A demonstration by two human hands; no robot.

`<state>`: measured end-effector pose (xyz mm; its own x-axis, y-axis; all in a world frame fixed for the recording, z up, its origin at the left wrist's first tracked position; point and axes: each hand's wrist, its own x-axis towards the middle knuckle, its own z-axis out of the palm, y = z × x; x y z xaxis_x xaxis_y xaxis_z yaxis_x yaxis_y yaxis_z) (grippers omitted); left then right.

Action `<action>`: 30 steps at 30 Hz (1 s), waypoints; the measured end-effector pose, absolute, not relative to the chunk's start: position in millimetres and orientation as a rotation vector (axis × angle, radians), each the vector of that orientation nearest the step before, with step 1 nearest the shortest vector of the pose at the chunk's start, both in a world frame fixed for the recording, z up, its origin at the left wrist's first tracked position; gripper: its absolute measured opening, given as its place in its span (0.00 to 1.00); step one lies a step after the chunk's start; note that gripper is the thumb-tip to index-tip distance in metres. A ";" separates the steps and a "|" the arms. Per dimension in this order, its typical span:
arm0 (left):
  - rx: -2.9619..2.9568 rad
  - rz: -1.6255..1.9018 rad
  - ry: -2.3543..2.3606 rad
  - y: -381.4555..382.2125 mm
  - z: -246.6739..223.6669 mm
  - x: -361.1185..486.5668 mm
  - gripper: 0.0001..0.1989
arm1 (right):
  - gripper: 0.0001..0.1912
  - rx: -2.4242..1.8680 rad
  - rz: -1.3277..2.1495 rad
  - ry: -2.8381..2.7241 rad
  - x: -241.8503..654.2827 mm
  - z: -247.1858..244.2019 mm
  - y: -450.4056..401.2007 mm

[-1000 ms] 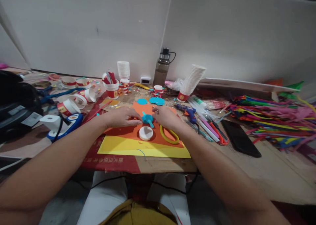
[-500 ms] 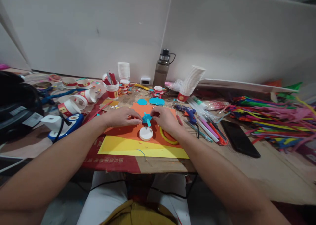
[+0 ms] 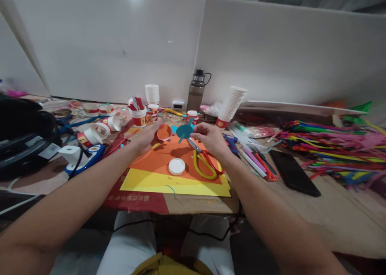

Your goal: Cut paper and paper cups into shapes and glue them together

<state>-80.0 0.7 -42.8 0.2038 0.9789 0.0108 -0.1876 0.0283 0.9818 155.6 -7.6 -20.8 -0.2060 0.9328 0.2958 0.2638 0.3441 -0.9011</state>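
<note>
My left hand point(image 3: 147, 138) is closed around a small orange round piece with a pale rim point(image 3: 164, 132), its face tilted toward me. The fingers of my right hand point(image 3: 208, 135) pinch the edge of a blue paper disc point(image 3: 183, 132) with narrow blue strips sticking out. Both pieces are held up above an orange paper sheet point(image 3: 157, 158), close together but apart. Below them, a white round lid-like piece point(image 3: 177, 167) lies on the orange sheet. Scissors point(image 3: 205, 168) with yellow and red handles rest under my right wrist.
Yellow paper point(image 3: 144, 182) sticks out under the orange sheet. Behind stand stacked paper cups point(image 3: 231, 106) and a water bottle point(image 3: 196, 92). To the right lie a blue glue gun point(image 3: 231, 143), a black phone point(image 3: 294, 172) and pipe cleaners point(image 3: 328, 142). A power strip point(image 3: 87, 158) sits left.
My right hand has lifted the blue disc off the orange sheet. My left hand has moved left and now holds the orange round piece. The scissors show more fully.
</note>
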 end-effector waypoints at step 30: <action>1.069 1.219 0.673 -5.3 -42.5 -24.4 0.22 | 0.03 -1.096 1.042 -1.578 152.6 -11.1 -15.6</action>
